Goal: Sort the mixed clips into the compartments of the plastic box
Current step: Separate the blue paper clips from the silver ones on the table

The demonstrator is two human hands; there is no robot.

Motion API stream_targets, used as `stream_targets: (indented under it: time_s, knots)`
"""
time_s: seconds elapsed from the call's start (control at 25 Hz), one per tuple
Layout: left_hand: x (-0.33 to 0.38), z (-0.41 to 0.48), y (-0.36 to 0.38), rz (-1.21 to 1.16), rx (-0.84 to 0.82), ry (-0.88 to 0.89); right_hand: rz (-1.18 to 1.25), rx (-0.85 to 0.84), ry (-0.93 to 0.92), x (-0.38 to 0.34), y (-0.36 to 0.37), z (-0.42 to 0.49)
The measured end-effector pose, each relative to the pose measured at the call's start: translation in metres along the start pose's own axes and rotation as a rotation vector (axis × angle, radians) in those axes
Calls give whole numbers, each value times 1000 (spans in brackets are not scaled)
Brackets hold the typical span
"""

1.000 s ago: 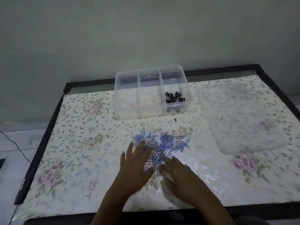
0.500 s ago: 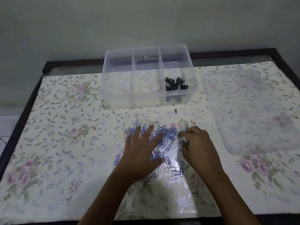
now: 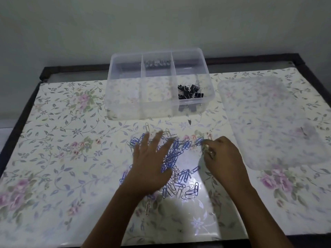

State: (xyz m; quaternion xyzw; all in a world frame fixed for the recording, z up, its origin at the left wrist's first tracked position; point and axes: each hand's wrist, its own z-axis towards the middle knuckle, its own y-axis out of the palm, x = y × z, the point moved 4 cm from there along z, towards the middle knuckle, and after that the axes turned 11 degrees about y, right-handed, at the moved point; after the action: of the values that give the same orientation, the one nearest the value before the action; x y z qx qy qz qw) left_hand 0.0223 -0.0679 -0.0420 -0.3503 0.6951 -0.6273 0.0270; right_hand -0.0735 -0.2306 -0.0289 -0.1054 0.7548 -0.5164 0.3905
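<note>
left hand (image 3: pixel 150 163) is pressing spread fingers (image 3: pixel 158 140) flat on the paper clips (image 3: pixel 176 153) while right hand (image 3: pixel 223 158) is pinching several at the pile's right edge, plastic box (image 3: pixel 125 108) lying beyond both hands.

Left hand (image 3: pixel 152 161) spread flat; right hand (image 3: pixel 223 158) curled, pinching clips (image 3: pixel 206 148).

We count one plastic box (image 3: pixel 125 106) with three compartments, one frosted lid (image 3: pixel 268 122) and two hands, a left hand (image 3: pixel 150 163) and a right hand (image 3: pixel 223 158). The blue and silver paper clips (image 3: pixel 180 176) are too many and too tangled for us to number; the black binder clips (image 3: pixel 189 92) form one small cluster.
</note>
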Motion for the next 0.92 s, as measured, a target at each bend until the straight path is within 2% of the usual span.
stream_targets:
  time_s: [0.08, 0.16, 0.28, 0.44, 0.56, 0.68, 0.8, 0.92]
  knots:
    - [13, 3, 12, 15, -18, 107, -25, -23, 47, 3, 3, 0]
    - [17, 7, 20, 47, -16, 127, -33, -43, 39, 0, 6, -1]
    - [14, 10, 16, 92, 47, 47, -85, -69, 33, -9, 9, 0]
    - [0, 7, 4, 64, 154, -140, -139, -91, -68, -24, 12, -5]
    - [-5, 5, -1, 37, 180, -221, -136, -18, 28, -15, 4, 0]
    - [4, 8, 1, 3, 184, -73, -99, 81, 76, -10, -3, 1]
    - [20, 9, 10, 4, 108, 107, -82, 55, 45, -15, 1, -1]
    - [25, 8, 18, 38, 33, 119, -77, 103, 87, -8, -3, 2]
